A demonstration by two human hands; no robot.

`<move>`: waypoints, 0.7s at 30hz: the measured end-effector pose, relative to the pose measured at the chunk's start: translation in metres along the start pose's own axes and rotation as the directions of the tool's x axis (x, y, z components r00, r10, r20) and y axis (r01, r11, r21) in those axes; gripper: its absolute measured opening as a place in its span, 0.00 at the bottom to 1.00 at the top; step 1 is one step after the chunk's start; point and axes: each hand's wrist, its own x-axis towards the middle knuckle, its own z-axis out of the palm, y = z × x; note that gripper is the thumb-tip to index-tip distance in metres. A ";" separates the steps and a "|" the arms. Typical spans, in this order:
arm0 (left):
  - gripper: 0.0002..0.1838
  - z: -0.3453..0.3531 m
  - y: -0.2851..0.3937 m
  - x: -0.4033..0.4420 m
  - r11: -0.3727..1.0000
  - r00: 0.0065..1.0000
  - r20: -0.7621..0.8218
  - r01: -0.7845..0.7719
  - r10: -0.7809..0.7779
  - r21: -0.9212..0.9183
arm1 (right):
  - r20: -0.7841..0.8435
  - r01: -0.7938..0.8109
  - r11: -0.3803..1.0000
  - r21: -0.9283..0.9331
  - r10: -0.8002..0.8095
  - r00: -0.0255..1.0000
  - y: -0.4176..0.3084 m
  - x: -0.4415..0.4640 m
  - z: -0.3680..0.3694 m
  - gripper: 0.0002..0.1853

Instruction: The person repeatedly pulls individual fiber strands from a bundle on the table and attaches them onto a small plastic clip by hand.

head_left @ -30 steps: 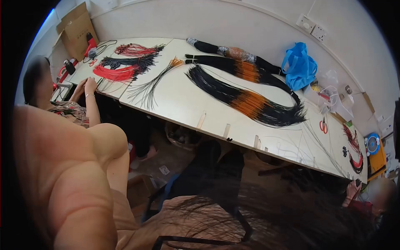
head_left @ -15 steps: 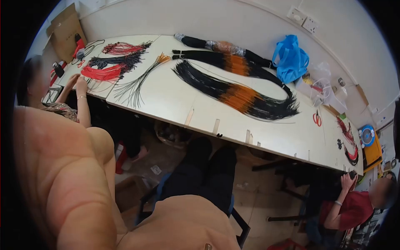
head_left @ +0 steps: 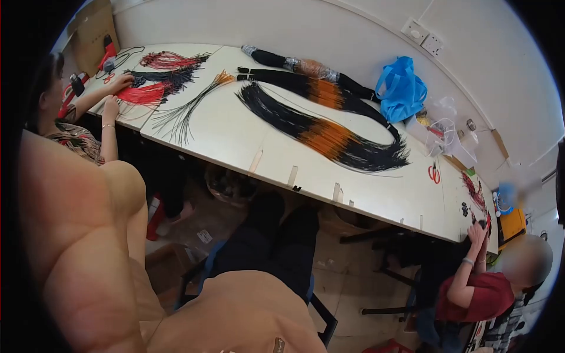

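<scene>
Midway along the long white table [head_left: 212, 117], between its front and back edges, lies a fanned bundle of black wires with an orange middle [head_left: 329, 138]. The person's bare left hand [head_left: 76, 229] looms large, its grip impossible to tell; the right hand is out of sight. Below the front edge, a small white label [head_left: 204, 236] is too blurred to read.

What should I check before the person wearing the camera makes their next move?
1. Wearer's left arm out of the camera's way: not ok; it looms large at left.
2. Wearer's hands empty: cannot tell; the right is out of view and the left's fingers don't show.
3. Front black-and-orange wire bundle lying on the table: ok.
4. Right-hand red-handled scissors clear of that bundle: ok.
5. Co-workers' hands, left and right, away from it: ok.
</scene>
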 end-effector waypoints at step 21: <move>0.12 -0.027 0.276 0.315 0.734 0.713 -0.685 -0.387 -0.145 -0.558 | -0.184 -0.300 0.898 0.322 0.371 0.910 0.008 -0.079 0.016 0.18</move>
